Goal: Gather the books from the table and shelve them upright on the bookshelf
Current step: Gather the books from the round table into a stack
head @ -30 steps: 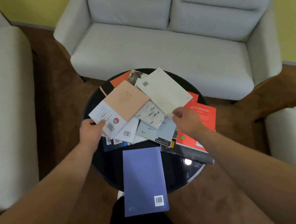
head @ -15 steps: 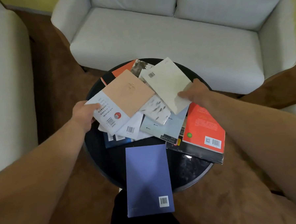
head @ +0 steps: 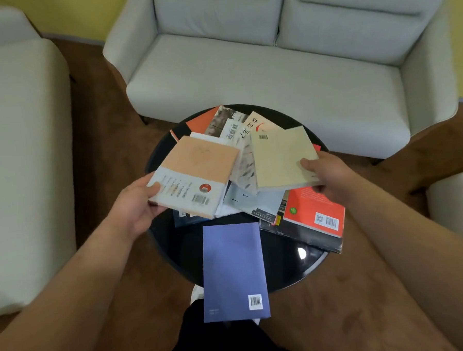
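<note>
Several books lie in a loose pile on a round black table point(head: 175, 248). My left hand point(head: 135, 207) grips the near left corner of a peach-and-white book point(head: 198, 169), lifted off the pile. My right hand point(head: 329, 175) holds the right edge of a cream book point(head: 280, 156), also raised, thumb on top. A purple book point(head: 234, 269) lies flat at the near edge, overhanging the table. An orange-red book point(head: 312, 211) rests on a black one at the right. No bookshelf is in view.
A light grey sofa point(head: 259, 66) stands just behind the table. Another grey seat point(head: 17, 159) is at the left and a third point(head: 457, 203) at the right. Brown carpet point(head: 100, 107) surrounds the table.
Both hands have closed on their books and lifted them off the pile. The cream book has shifted right, uncovering more books at the back. The camera has tilted up slightly.
</note>
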